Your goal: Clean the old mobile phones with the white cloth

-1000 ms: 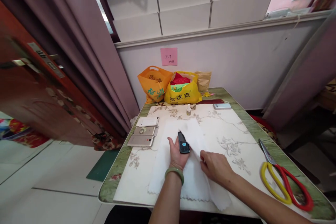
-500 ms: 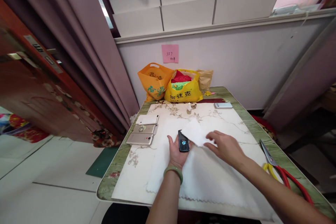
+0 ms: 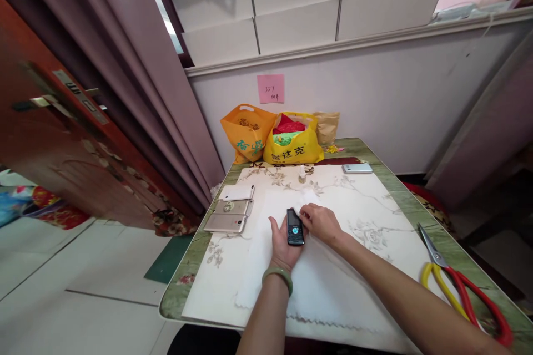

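Observation:
My left hand [image 3: 283, 244] lies palm up over the table, thumb apart, with a black keypad mobile phone [image 3: 295, 228] resting on its palm and fingers. A green bangle circles the left wrist. My right hand [image 3: 322, 222] is at the phone's upper right side, its fingers closed on a small white cloth [image 3: 308, 197]; most of that cloth is hidden behind the hand. Beneath both hands a larger white cloth [image 3: 266, 283] with a zigzag edge is spread over the floral tablecloth.
Three phones [image 3: 227, 208] lie in a row at the left. A silver phone [image 3: 357, 168] lies at the back right, and a small bottle [image 3: 302, 175] stands at the back. Scissors [image 3: 441, 266] rest at the right edge. An orange bag [image 3: 245, 136] and a yellow bag [image 3: 291, 150] stand by the wall.
My right hand has moved left to the phone and gathered up the small white cloth, which lay spread over the phone's upper right. The phone's screen is now uncovered.

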`<state>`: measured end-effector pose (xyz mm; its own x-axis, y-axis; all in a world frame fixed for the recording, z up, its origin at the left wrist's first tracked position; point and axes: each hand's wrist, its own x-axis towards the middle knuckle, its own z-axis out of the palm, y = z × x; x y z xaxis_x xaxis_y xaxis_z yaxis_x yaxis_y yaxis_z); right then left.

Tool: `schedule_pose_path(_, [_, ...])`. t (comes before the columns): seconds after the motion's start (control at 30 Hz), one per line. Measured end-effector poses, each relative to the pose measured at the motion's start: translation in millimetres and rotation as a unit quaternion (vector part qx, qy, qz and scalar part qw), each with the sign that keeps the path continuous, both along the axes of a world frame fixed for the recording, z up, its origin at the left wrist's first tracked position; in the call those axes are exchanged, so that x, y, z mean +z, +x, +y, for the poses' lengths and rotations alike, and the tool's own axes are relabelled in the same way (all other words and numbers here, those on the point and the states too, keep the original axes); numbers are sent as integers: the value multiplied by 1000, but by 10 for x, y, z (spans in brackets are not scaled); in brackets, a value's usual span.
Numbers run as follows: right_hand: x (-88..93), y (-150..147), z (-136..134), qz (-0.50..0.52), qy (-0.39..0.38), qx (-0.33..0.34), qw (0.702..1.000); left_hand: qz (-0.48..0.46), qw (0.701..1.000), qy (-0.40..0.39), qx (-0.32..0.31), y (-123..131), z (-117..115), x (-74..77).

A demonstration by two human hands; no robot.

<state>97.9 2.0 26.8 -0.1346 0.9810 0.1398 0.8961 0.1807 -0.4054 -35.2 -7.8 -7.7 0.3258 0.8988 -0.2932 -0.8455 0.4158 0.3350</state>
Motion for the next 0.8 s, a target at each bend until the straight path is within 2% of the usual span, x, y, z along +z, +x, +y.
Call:
schedule_pose_path(0.1, [21, 25, 6, 58, 15, -42, 997, 0, 1000, 6, 0, -1, 4, -23])
schedule_pose_path(0.2, [92, 21, -52, 196, 22, -54, 979, 7, 1000, 10, 0, -8, -1, -44])
schedule_pose_path(0.23, [125, 20, -79, 244, 7, -24, 970, 7, 1000, 14, -5, -14, -6, -49])
schedule_pose_path(0.33, [225, 24, -112, 331, -94, 128, 930, -7, 998, 25, -52, -47, -28, -58])
schedule_pose_path(0.37, [254, 20, -90, 341, -112, 145, 922, -14, 997, 27, -72, -61, -34, -61])
schedule_pose_path(0.4, [276, 6, -52, 343, -107, 126, 925, -21, 996, 28, -87, -74, -40, -63])
schedule_pose_path(0.5, [283, -152, 100, 293, 8, -50, 955, -32, 994, 30, -99, -98, -50, -58])
schedule_pose_path(0.53, [259, -250, 138, 259, 39, -83, 961, -32, 994, 32, -95, -97, -50, -51])
schedule_pose_path(0.57, [222, -365, 160, 232, 54, -81, 968, -30, 995, 35, -86, -90, -50, -42])
schedule_pose_path(0.6, [172, -490, 165, 194, 55, -51, 978, -26, 997, 40, -68, -79, -49, -33])
schedule_pose_path(0.7, [-15, -815, 127, 76, 30, 37, 996, -10, 998, 53, 31, -37, -39, -13])
schedule_pose_path(0.77, [-128, -908, 119, 31, 3, 70, 997, -12, 996, 52, 74, -16, -29, -16])
schedule_pose_path(0.8, [-171, -914, 134, 17, -6, 72, 997, -17, 996, 47, 70, -10, -24, -21])
